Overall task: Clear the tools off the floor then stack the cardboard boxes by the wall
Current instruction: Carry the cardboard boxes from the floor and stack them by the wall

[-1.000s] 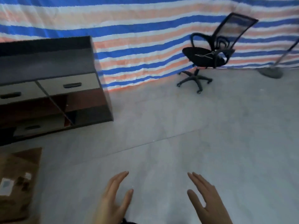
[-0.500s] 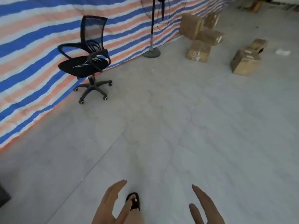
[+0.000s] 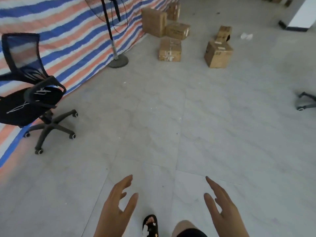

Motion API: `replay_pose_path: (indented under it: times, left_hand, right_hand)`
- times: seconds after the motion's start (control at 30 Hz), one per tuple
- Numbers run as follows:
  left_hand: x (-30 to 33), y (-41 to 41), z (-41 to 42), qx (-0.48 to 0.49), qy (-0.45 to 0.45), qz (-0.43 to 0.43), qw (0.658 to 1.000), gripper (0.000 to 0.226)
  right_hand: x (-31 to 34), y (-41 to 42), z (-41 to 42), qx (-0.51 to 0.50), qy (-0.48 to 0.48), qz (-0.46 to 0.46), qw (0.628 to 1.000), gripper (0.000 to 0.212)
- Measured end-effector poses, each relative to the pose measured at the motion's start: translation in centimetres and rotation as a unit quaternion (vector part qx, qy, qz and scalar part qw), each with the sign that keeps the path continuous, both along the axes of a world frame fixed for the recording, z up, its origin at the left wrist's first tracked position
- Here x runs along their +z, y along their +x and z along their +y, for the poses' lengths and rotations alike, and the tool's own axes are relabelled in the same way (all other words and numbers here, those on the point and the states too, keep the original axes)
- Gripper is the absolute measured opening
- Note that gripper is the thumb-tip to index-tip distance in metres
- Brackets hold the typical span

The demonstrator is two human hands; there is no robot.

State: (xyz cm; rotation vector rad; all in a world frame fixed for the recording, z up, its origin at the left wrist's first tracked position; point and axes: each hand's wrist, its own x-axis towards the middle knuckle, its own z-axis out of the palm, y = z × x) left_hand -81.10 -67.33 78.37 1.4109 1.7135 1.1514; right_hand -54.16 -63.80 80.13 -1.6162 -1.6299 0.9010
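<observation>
1. Both hands empty: left hand (image 3: 116, 207) and right hand (image 3: 220, 209) held out low in front, fingers (image 3: 127, 181) straight and spread, nothing gripped.
2. Cardboard boxes sit far across the floor (image 3: 222, 134), well apart from the hands. Three are clustered by the striped tarp wall (image 3: 71, 38): tall box (image 3: 153, 21), labelled box (image 3: 177, 30) just beside it, a third box (image 3: 173, 10) behind.
3. Loose ones: front box (image 3: 170, 49) near the cluster; tilted box (image 3: 218, 53) further right w/ a small box (image 3: 224, 32) behind it.
4. No tools visible on the floor in this view.
5. Handling, my guess: taped shut and keeping their shape, so prob. stiff enough to carry; weight unknown, test-lift first. Tape and smooth faces may be slippery.
6. Grip: two hands under opposite bottom edges, not by the flaps. The tilted box needs squaring up before lifting.
7. Stacking: largest at the base against the wall, small on top. Fan stand (image 3: 118, 60) and office chair (image 3: 34, 100) stand near the wall, so watch the route.
</observation>
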Motion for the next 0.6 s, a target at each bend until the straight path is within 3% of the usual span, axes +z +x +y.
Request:
replay_pose_path:
  times: [0.23,0.37,0.6]
  left_hand:
    - [0.1,-0.6,12.7,-0.051,-0.027,0.002,0.998,0.041]
    - [0.0,0.7,23.1,-0.056,-0.023,0.014,0.998,0.046]
    - [1.2,7.1,42.0,-0.048,0.008,-0.004,0.999,0.043]
  right_hand:
    - [-0.3,0.7,10.5,-0.055,-0.042,0.005,0.998,0.054]
    - [-0.7,2.4,20.0,-0.074,-0.045,0.013,0.996,0.034]
    - [1.4,9.1,38.6,-0.09,-0.035,0.054,0.994,0.046]
